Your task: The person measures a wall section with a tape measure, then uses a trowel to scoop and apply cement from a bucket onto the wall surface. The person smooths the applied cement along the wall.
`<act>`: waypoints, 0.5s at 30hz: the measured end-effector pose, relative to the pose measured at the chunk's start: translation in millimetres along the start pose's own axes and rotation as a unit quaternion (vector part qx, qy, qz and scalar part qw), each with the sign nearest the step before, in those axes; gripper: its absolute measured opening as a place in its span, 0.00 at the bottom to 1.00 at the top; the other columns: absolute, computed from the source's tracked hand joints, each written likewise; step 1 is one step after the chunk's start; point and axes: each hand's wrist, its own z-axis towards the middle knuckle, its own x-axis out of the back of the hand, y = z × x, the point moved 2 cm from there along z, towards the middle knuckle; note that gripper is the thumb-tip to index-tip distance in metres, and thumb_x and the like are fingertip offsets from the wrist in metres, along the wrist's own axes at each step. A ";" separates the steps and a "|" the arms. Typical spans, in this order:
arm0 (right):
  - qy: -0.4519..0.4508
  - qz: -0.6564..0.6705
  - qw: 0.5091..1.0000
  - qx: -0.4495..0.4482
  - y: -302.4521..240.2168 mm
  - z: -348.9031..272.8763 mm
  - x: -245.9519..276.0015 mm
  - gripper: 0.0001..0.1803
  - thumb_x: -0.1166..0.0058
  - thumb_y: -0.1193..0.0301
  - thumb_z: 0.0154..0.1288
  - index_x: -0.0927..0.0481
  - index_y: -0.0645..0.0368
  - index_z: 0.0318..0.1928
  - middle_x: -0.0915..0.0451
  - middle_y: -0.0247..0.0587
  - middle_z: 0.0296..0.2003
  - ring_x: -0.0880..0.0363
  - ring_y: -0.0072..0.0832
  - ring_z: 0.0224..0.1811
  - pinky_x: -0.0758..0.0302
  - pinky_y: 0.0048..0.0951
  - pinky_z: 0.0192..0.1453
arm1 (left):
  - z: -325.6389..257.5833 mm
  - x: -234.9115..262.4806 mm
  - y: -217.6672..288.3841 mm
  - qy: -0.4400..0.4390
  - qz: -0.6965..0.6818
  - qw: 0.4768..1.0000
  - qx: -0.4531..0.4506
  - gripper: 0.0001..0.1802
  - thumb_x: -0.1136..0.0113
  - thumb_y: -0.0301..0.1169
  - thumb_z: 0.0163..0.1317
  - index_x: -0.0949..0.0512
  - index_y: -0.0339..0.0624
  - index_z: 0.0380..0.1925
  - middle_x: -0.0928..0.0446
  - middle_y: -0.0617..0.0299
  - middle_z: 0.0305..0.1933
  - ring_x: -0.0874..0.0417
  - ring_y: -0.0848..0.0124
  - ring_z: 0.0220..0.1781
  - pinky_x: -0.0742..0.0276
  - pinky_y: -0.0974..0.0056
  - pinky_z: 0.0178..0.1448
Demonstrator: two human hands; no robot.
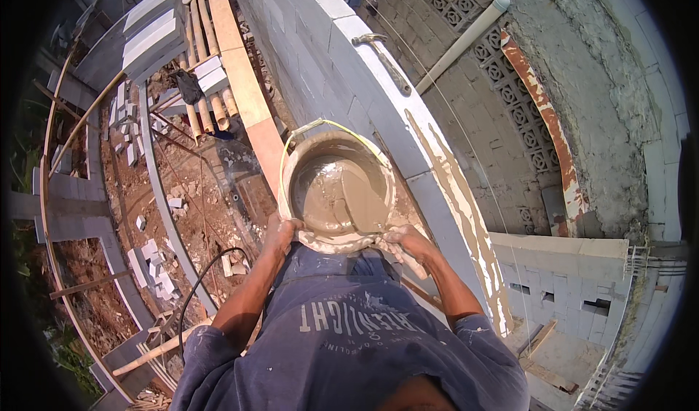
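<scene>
A round bucket (285,192) caked with mortar is right in front of my body, its yellow-green handle (314,124) lying up against the far rim. Wet grey-brown mortar (368,192) covers the bottom and is heaped toward the right side. My left hand (282,234) grips the near left of the rim. At the near right of the rim, my right hand (408,245) holds on with mortar-smeared fingers. The undersides of both grips are hidden.
Beside the bucket on the right runs a light block wall (416,138), its top streaked with wet mortar (459,200). A hammer (384,63) lies on it. A plank (244,69) and bamboo poles (204,54) stretch away; stacked blocks (154,29) stand far left above rubble-strewn ground (175,185).
</scene>
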 end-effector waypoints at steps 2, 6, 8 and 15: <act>-0.024 0.051 0.996 0.065 9.0 -11.6 29.7 0.15 0.48 0.67 0.60 0.21 0.68 0.39 0.21 0.43 0.30 0.26 0.29 0.32 0.29 0.31 0.38 | 2.9 3.9 -1.3 -0.003 -0.010 1.000 -0.010 0.13 0.46 0.21 0.44 0.23 0.32 0.33 0.23 0.61 0.27 0.24 0.71 0.25 0.30 0.68 0.28; 0.092 0.164 0.981 0.055 17.3 -32.0 98.2 0.12 0.51 0.68 0.61 0.22 0.65 0.34 0.24 0.38 0.24 0.27 0.24 0.24 0.31 0.26 0.27 | 3.7 10.8 0.2 0.003 -0.050 0.998 -0.034 0.15 0.47 0.20 0.41 0.23 0.31 0.34 0.22 0.58 0.28 0.22 0.68 0.26 0.27 0.67 0.31; 0.196 0.107 0.975 -0.001 13.5 -33.9 130.0 0.17 0.52 0.67 0.60 0.23 0.70 0.42 0.19 0.47 0.31 0.20 0.35 0.31 0.24 0.36 0.38 | 4.1 13.9 2.3 0.006 -0.036 0.999 -0.022 0.15 0.48 0.20 0.40 0.23 0.31 0.33 0.22 0.57 0.28 0.22 0.67 0.26 0.26 0.66 0.32; 0.378 -0.357 0.854 -0.018 -65.1 23.7 157.4 0.23 0.50 0.64 0.54 0.23 0.69 0.46 0.20 0.64 0.39 0.20 0.53 0.43 0.26 0.46 0.49 | 0.6 20.2 7.3 0.033 -0.063 0.997 -0.028 0.15 0.48 0.19 0.39 0.23 0.29 0.31 0.22 0.57 0.27 0.22 0.67 0.25 0.26 0.66 0.32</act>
